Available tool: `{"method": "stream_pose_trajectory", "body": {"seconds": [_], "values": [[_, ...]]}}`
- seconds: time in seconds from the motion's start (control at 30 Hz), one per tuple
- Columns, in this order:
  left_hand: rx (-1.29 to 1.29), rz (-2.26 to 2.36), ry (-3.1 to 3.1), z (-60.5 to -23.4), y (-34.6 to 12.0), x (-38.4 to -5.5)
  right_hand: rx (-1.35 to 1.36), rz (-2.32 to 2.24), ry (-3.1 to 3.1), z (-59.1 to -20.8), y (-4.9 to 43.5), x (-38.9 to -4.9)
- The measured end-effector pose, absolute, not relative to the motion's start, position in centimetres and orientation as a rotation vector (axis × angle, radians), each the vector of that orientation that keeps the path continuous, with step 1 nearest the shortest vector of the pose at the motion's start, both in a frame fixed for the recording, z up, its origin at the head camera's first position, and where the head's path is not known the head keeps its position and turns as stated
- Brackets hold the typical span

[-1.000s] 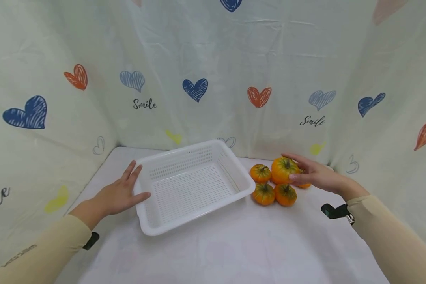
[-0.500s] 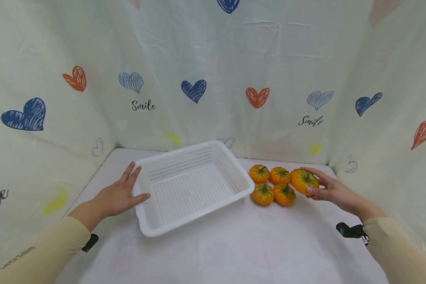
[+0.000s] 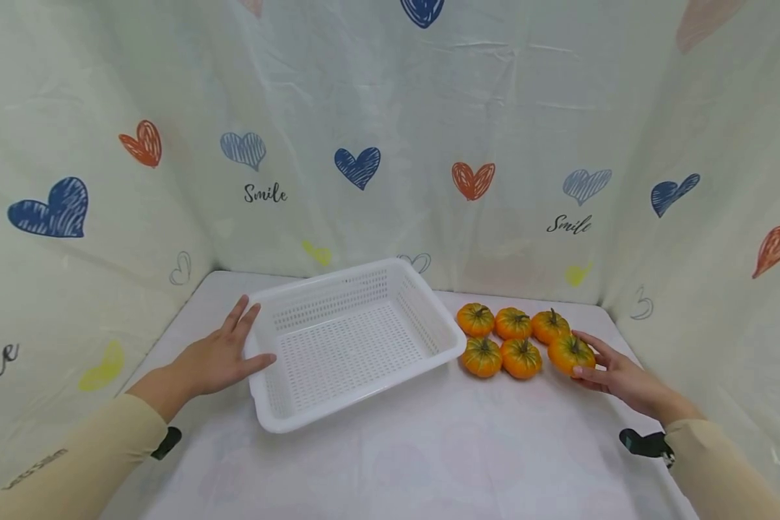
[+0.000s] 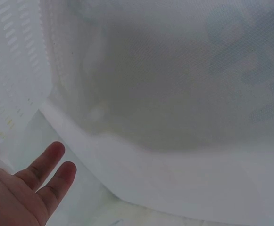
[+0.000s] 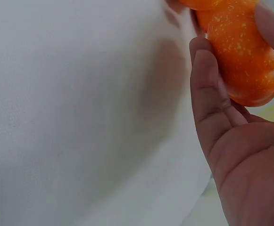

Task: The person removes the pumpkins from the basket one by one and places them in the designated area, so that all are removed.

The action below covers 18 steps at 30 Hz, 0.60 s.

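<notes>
A white perforated plastic basket point(image 3: 351, 354) sits at an angle on the table. My left hand point(image 3: 217, 357) rests at its left rim with fingers spread and straight, the thumb reaching over the edge. In the left wrist view two straight fingertips point(image 4: 56, 176) show beside the basket wall point(image 4: 16, 61). At the right, my right hand point(image 3: 624, 375) holds a small orange and green pumpkin point(image 3: 568, 352) between thumb and fingers. The right wrist view shows that pumpkin's smooth orange side point(image 5: 243, 52) against the fingers. It is at the right end of the front row of pumpkins.
Several similar small pumpkins point(image 3: 521, 358) stand in two rows just right of the basket. A white cloth covers the table point(image 3: 416, 455). Pale curtains point(image 3: 416, 94) printed with hearts and "Smile" enclose the back and sides.
My right hand set one pumpkin at the right end of the back row, then moved slightly forward to another, which it now holds at the front right. My left hand stayed at the basket.
</notes>
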State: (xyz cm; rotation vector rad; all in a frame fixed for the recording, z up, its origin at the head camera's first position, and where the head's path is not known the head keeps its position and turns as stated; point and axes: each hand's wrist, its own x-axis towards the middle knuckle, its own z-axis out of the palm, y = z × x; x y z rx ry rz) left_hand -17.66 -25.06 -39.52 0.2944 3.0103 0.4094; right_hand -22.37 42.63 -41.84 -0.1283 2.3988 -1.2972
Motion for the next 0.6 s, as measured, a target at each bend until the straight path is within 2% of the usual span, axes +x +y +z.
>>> {"method": "stream_pose_trajectory", "body": {"seconds": [0.6], "values": [[0.285, 0.397, 3.017, -39.6, -25.1, -17.7, -0.128, -1.088, 2.506, -44.6, 42.6, -23.0]]}}
